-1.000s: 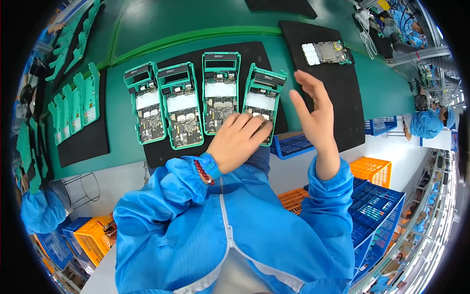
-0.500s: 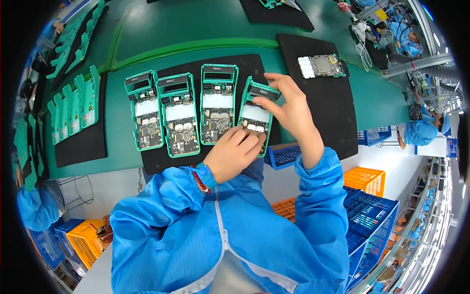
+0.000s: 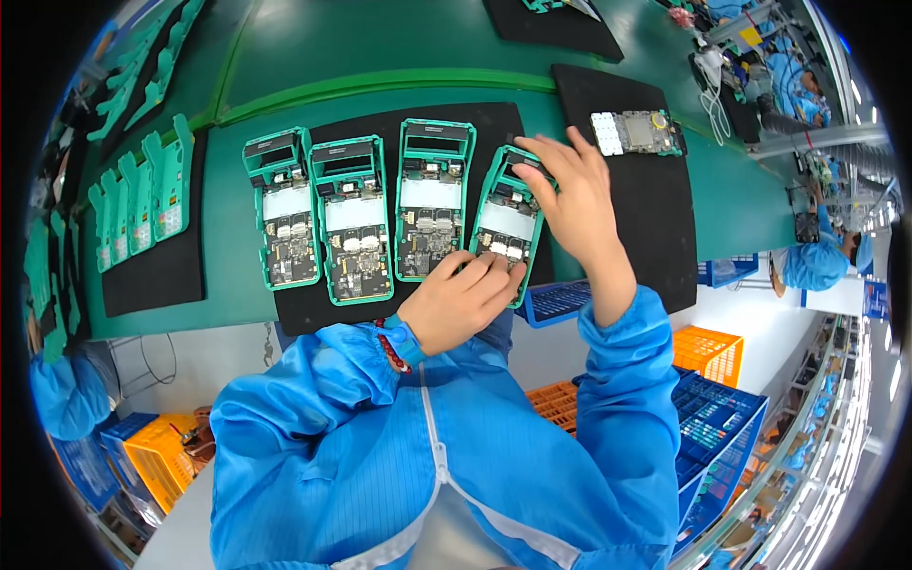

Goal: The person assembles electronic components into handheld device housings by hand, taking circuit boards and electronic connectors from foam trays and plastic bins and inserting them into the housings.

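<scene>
Several green housings with circuit boards stand in a row on a black mat [image 3: 380,123]. The rightmost housing [image 3: 506,220] leans to the right and carries a white panel and white connectors. At its top end, my right hand [image 3: 579,204] has thumb and forefinger on the black piece [image 3: 522,160], the other fingers raised. My left hand [image 3: 461,302] lies over the lower end, its bent fingertips on the board by the connectors; what lies under them is hidden. To its left are a third housing [image 3: 432,204], another housing [image 3: 353,223] and the far-left housing [image 3: 285,214].
On the right, a second black mat [image 3: 646,209] bears a bare circuit board [image 3: 638,133] with a white keypad. Several green shells [image 3: 142,195] lie at the left. A blue crate [image 3: 556,302] sits below the table edge; orange [image 3: 708,351] and blue crates [image 3: 722,418] stand at right.
The rightmost housing leans slightly more to the right. My right hand has shifted up at its top end, its fingers more spread. My left hand stays over the lower end.
</scene>
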The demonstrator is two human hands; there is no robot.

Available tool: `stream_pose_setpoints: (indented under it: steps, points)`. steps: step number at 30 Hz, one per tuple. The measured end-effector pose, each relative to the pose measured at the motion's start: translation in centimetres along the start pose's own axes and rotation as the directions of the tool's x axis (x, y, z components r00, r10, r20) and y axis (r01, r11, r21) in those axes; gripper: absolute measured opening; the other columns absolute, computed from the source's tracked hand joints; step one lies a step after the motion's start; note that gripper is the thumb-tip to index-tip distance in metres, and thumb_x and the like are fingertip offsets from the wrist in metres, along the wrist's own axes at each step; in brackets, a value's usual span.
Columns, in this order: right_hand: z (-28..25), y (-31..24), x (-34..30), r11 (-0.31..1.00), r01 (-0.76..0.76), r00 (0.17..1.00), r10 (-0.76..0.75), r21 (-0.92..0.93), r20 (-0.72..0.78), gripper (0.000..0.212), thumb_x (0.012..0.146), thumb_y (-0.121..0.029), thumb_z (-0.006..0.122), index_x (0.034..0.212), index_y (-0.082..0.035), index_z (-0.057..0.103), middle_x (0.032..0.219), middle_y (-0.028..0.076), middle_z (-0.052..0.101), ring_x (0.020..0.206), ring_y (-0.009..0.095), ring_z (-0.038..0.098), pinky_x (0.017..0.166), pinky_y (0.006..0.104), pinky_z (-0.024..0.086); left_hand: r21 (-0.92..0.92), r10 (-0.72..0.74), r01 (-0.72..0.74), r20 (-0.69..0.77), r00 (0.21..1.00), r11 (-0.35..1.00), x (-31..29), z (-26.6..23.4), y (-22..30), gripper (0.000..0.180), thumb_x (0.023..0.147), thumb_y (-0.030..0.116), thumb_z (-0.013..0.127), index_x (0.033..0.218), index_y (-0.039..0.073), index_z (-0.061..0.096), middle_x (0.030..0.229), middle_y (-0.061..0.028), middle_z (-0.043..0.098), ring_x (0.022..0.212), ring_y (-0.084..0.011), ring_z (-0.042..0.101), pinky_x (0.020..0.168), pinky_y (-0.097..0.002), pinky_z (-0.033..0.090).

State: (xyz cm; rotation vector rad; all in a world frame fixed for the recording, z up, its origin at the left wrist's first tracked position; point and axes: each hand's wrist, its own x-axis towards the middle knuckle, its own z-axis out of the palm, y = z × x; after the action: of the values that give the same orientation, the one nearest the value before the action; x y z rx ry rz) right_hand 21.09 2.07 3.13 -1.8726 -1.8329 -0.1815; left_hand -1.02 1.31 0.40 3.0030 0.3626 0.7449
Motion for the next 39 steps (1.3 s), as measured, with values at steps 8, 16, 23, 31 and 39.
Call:
stream_pose_setpoints:
  steps: [8, 16, 23, 31, 39]
  points:
    - [-1.2, 1.9, -0.5, 0.298, -0.483, 0.823, 0.476, 0.823, 0.31, 0.048, 0.104, -0.036, 0.052, 0.134, 0.001, 0.055, 0.113, 0.014, 0.068, 0.109, 0.018, 0.061, 0.095, 0.0299, 0.046, -0.079, -0.043, 0.038, -0.065, 0.997, 0.996, 0.1, 0.5, 0.6, 0.042, 0.078, 0.012, 0.066, 0.119, 0.006, 0.063, 0.117, -0.007, 0.061, 0.112, -0.0231, 0.058, 0.093, -0.0369, 0.047]
    - [-1.9, -1.1, -5.0, 0.761, -0.095, 0.929, 0.3, 0.642, -0.218, 0.028, 0.085, 0.007, 0.055, 0.111, 0.001, 0.065, 0.12, 0.015, 0.065, 0.113, 0.029, 0.061, 0.098, 0.036, 0.047, -0.091, -0.065, 0.059, -0.057, 0.996, 0.994, 0.9, -0.3, 1.4, 0.044, 0.078, 0.01, 0.063, 0.122, 0.007, 0.062, 0.11, -0.0066, 0.055, 0.108, -0.0249, 0.056, 0.091, -0.0406, 0.048]
    - [-7.6, -2.4, -6.3, 0.928, 0.113, 0.958, -0.197, 0.354, 0.21, 0.032, 0.074, -0.005, 0.076, 0.105, -0.008, 0.07, 0.123, 0.009, 0.064, 0.116, 0.03, 0.058, 0.1, 0.0451, 0.048, -0.099, -0.06, 0.054, -0.054, 0.997, 0.994, 0.7, -4.4, 0.8, 0.044, 0.078, 0.009, 0.061, 0.122, 0.006, 0.064, 0.124, -0.0115, 0.06, 0.122, -0.0314, 0.057, 0.099, -0.0473, 0.05]
    - [-10.3, -4.0, -5.4, 0.667, 0.154, 0.903, -0.395, 0.729, 0.171, 0.025, 0.071, -0.01, 0.085, 0.091, -0.007, 0.071, 0.121, 0.01, 0.061, 0.121, 0.033, 0.057, 0.1, 0.045, 0.046, -0.451, -0.072, 0.056, -0.017, 0.997, 0.891, -0.3, -10.7, 0.4, 0.035, 0.078, 0.007, 0.069, 0.113, 0.003, 0.068, 0.122, -0.0116, 0.066, 0.116, -0.0321, 0.062, 0.093, -0.0394, 0.056]
    - [-7.9, -6.9, -5.1, 0.453, -0.122, 0.987, 0.15, 0.883, 0.06, 0.116, 0.061, -0.025, 0.096, 0.151, -0.001, 0.028, 0.143, 0.021, 0.048, 0.136, 0.033, 0.043, 0.111, 0.0419, 0.037, -0.944, -0.68, 0.034, 0.261, 0.685, -0.328, -5.9, -9.2, 1.0, 0.034, 0.098, 0.012, 0.061, 0.129, 0.001, 0.057, 0.124, -0.0155, 0.065, 0.111, -0.0306, 0.066, 0.098, -0.0443, 0.053]
